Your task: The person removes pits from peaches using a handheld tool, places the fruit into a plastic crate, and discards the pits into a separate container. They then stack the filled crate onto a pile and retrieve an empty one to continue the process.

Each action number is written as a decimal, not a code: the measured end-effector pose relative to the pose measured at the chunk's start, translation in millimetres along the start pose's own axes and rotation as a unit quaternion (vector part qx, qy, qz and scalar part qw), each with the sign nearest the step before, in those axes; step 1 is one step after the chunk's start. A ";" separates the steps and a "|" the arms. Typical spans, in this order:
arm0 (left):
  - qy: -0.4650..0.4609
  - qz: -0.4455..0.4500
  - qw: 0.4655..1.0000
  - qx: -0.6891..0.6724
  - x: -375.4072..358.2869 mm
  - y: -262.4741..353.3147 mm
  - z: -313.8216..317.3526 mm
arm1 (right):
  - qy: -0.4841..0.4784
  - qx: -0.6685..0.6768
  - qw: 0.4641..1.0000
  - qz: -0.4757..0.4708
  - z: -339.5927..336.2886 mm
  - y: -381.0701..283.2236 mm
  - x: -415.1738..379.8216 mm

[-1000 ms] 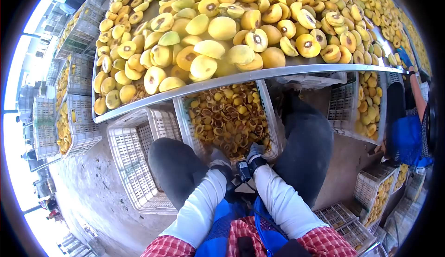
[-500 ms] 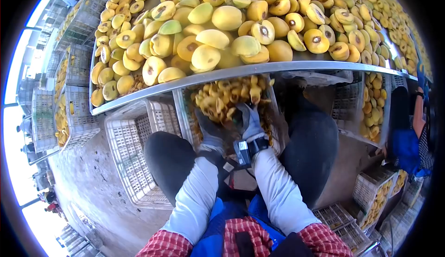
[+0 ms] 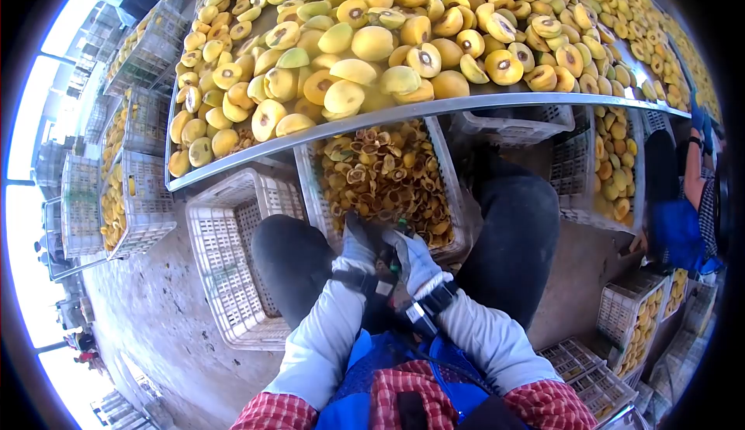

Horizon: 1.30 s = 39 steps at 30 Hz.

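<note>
Both gloved hands are low in front of my lap, close together at the near edge of a white crate [image 3: 459,232] of brown and yellow fruit scraps [image 3: 388,178]. My left hand [image 3: 358,245] has its fingers bent inward, and what lies inside them is hidden. My right hand [image 3: 413,258] is curled around a small dark object [image 3: 394,265] that I cannot make out. Above them, halved yellow fruit [image 3: 372,43] with brown centres covers a metal-edged table [image 3: 349,130].
A white crate [image 3: 225,275] with bare inner walls stands at the left. Crates of yellow fruit [image 3: 147,189] are stacked farther left. Under the table at right is another fruit crate [image 3: 574,174]. A co-worker's arm [image 3: 693,170] shows at far right.
Both hands have pulled back from the crate toward my lap. The scraps that were lifted or moving between them now lie in the crate. The view has shifted slightly.
</note>
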<state>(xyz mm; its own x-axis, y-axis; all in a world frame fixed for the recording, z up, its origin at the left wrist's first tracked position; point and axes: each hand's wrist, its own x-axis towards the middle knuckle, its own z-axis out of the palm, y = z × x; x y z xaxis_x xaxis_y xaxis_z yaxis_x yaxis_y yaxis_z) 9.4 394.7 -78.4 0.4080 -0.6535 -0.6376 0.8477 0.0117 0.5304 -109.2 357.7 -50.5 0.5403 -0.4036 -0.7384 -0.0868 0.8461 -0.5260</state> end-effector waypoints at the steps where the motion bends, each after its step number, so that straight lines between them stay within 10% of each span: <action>1: -0.015 0.007 0.996 0.083 -13.5 -0.5 6.9 | 0.039 0.055 0.996 0.053 8.0 -18.4 -21.3; 3: 0.035 -0.072 0.994 0.079 -23.5 -8.7 9.7 | 0.009 0.133 0.991 0.024 11.6 -51.5 -58.9; 6: -0.133 0.042 0.916 0.376 -40.1 -9.8 -11.0 | -0.161 0.144 0.975 0.053 -3.6 -63.3 -74.5; 10: -0.126 -0.039 0.955 0.267 -99.7 47.4 67.5 | -0.254 0.120 0.949 0.142 -5.7 -61.8 -72.6; 15: -0.071 0.043 0.932 0.353 -106.7 56.0 64.5 | -0.190 -0.062 0.968 -0.154 0.7 -35.9 -64.0; 18: -0.068 0.177 0.906 0.379 -101.8 41.7 62.0 | -0.077 -0.313 0.869 -0.374 7.0 -54.4 -73.9; 19: -0.064 0.216 0.886 0.406 -101.1 40.0 61.3 | -0.077 -0.321 0.863 -0.383 7.2 -55.4 -79.3; 21: -0.120 0.414 0.648 0.628 -112.6 50.0 75.6 | -0.074 -0.333 0.848 -0.407 6.4 -54.6 -86.8; 25: -0.210 0.208 0.692 0.659 -101.0 110.0 95.5 | -0.037 -0.139 0.937 -0.319 -3.4 -53.5 -81.1; 28: 0.045 0.377 0.686 0.621 -46.3 157.3 127.3 | -0.023 0.011 0.960 -0.279 -2.8 -60.8 -65.5; 30: 0.181 0.421 0.456 0.763 1.7 170.9 142.5 | -0.036 0.005 0.970 -0.242 -4.2 -61.6 -56.4; 33: 0.150 0.412 0.370 0.819 60.3 174.6 152.7 | -0.034 -0.016 0.969 -0.243 -9.8 -49.9 -37.5; 37: 0.058 0.384 0.459 0.799 62.5 200.3 162.9 | 0.000 0.160 0.971 -0.177 -10.1 -74.4 -36.1; 39: -0.052 0.363 0.727 0.581 31.8 180.1 158.2 | 0.031 0.093 0.974 -0.204 -9.2 -95.3 -42.1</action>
<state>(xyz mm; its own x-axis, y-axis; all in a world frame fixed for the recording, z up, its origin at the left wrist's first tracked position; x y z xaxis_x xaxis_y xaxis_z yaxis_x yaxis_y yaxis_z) 121.3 256.3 85.2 0.5256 -0.8487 0.0589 -0.4613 -0.2262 0.8579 -131.4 290.8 26.8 0.4465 -0.7345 -0.5109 0.2810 0.6573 -0.6993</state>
